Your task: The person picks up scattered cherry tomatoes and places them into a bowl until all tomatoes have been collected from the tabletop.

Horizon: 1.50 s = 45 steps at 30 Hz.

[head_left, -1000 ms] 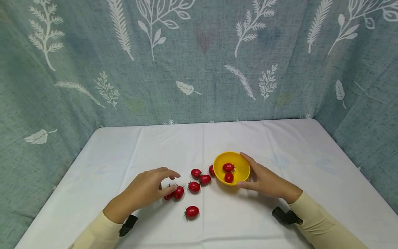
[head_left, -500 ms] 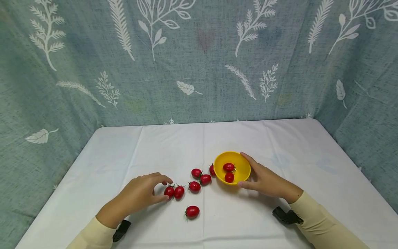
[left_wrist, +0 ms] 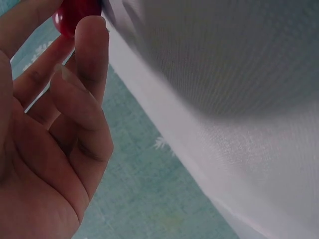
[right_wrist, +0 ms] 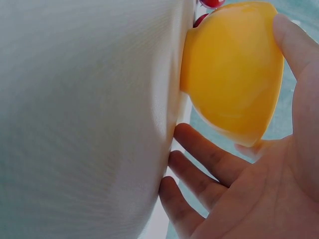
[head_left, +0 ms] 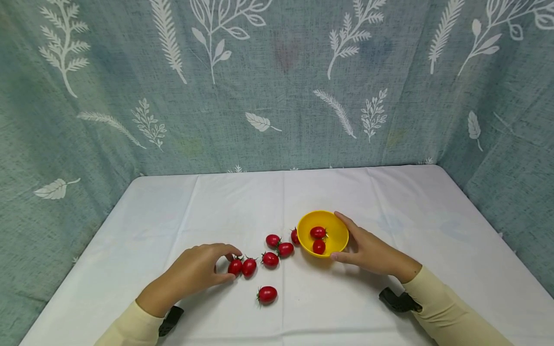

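Observation:
My left hand (head_left: 196,269) has its thumb and index finger on either side of a cherry tomato (head_left: 235,267), pinching it. In the left wrist view this tomato (left_wrist: 77,15) shows between the fingertips at the top edge. A second cherry tomato (head_left: 249,267) lies right beside it. My right hand (head_left: 372,250) holds a yellow bowl (head_left: 333,226) by its side, thumb at the near rim and index finger at the far rim. In the right wrist view the bowl (right_wrist: 234,74) stands on the cloth, with the other fingers spread below it. Two cherry tomatoes (head_left: 318,233) lie inside.
Several cherry tomatoes (head_left: 270,260) with green stems lie between the left hand and the bowl, one (head_left: 295,236) against the bowl's left side. Another tomato (head_left: 267,295) lies nearer the front. A white cloth (head_left: 225,202) covers the table, and a patterned curtain (head_left: 259,96) hangs behind.
My left hand has drawn back to the left, from over the two side-by-side tomatoes to the left one, and its thumb and index finger have closed around it. The right hand and bowl stay put.

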Each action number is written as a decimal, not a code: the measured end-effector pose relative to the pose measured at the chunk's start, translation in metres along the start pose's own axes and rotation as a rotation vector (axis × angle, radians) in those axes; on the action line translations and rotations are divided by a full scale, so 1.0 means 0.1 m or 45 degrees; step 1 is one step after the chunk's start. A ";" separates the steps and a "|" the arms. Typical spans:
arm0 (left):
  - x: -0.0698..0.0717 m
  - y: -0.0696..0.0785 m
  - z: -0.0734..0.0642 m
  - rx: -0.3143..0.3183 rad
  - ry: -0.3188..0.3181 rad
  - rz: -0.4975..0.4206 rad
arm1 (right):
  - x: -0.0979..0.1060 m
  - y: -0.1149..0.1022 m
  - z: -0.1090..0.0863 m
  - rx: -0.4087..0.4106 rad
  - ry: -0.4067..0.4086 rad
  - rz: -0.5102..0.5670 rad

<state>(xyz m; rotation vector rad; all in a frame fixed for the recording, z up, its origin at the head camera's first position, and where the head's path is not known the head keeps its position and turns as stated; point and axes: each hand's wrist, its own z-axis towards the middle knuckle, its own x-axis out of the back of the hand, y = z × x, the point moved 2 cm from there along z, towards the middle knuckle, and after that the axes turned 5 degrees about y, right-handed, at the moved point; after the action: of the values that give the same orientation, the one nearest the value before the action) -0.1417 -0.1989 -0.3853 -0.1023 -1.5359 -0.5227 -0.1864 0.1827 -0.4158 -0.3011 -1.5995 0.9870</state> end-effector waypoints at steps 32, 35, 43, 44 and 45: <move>-0.04 0.06 0.07 -0.025 -0.011 0.013 | 0.00 0.01 0.00 -0.003 -0.012 0.000; -0.04 0.04 0.07 -0.027 0.009 0.018 | 0.00 0.01 0.00 -0.002 -0.011 -0.003; 0.03 0.04 0.09 -0.064 0.088 0.011 | 0.00 0.01 0.00 -0.002 -0.007 0.004; 0.03 0.04 0.10 -0.065 0.092 0.006 | 0.00 0.01 0.00 -0.003 -0.007 0.005; 0.04 0.05 0.10 -0.067 0.099 0.007 | 0.00 0.01 0.00 -0.003 -0.007 0.005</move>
<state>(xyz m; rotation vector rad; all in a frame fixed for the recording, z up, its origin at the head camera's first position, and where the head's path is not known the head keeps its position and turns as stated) -0.1497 -0.1918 -0.3799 -0.1252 -1.4464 -0.5566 -0.1864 0.1831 -0.4163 -0.3037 -1.6058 0.9897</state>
